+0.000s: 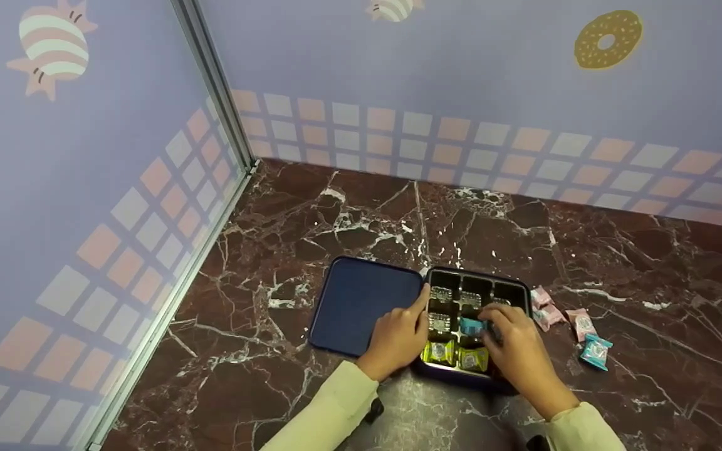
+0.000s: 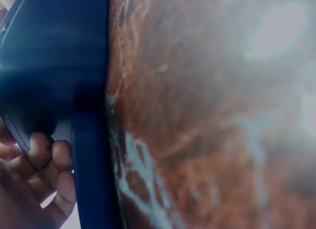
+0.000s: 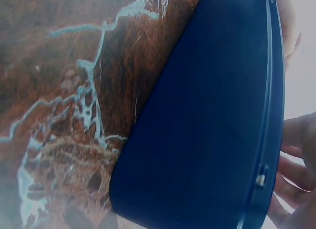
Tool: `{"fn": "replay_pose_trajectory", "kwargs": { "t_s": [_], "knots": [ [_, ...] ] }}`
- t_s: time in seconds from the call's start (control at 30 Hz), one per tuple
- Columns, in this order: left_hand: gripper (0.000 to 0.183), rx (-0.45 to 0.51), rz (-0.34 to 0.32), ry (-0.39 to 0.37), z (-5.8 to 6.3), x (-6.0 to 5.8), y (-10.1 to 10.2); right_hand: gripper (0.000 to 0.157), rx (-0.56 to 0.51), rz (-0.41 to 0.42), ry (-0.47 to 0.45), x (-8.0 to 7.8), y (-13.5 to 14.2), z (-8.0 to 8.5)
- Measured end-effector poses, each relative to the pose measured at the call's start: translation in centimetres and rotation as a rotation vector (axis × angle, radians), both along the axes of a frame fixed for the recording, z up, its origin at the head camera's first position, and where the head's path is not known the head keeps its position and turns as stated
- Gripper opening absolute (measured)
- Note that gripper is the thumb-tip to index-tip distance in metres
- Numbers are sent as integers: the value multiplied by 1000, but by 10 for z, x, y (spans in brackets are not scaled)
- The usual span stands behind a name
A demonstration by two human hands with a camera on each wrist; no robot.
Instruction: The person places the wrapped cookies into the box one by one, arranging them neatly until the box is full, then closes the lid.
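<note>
A navy box (image 1: 461,374) with a divided insert stands on the marble surface in the head view. Yellow wrapped candies (image 1: 440,352) lie in its front compartments, silvery clear-wrapped pieces (image 1: 440,322) in several others. My right hand (image 1: 519,346) reaches over the box; thumb and index finger pinch at a blue wrapped candy (image 1: 470,326) in the middle compartment, partly hidden by the fingers. Along the box's left rim, my left hand (image 1: 397,336) rests with the index finger stretched out. The left wrist view shows bent fingertips (image 2: 61,155) beside the navy wall.
Left of the box lies its navy lid (image 1: 364,304), flat and touching or nearly touching it. Pink wrapped candies (image 1: 581,325) and another blue candy (image 1: 596,351) are scattered to the right. Patterned panels (image 1: 461,75) close off the back and left side.
</note>
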State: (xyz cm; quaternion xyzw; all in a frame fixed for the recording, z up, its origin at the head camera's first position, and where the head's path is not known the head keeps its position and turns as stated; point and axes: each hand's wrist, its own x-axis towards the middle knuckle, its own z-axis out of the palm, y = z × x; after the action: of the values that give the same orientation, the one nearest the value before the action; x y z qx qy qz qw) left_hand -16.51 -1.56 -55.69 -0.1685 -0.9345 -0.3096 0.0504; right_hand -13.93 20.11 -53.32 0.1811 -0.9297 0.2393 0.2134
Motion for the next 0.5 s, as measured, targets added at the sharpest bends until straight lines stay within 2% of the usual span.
{"fn": "replay_pose_trajectory", "kwargs": {
  "t_s": [0.3,0.5],
  "knots": [
    [51,-1,6,12,0,0,0,30,-5,-31,-23,3,7,1],
    [51,-11,5,-4,1,-1,0,25,-19,-36,-7,5,11,2]
  ]
}}
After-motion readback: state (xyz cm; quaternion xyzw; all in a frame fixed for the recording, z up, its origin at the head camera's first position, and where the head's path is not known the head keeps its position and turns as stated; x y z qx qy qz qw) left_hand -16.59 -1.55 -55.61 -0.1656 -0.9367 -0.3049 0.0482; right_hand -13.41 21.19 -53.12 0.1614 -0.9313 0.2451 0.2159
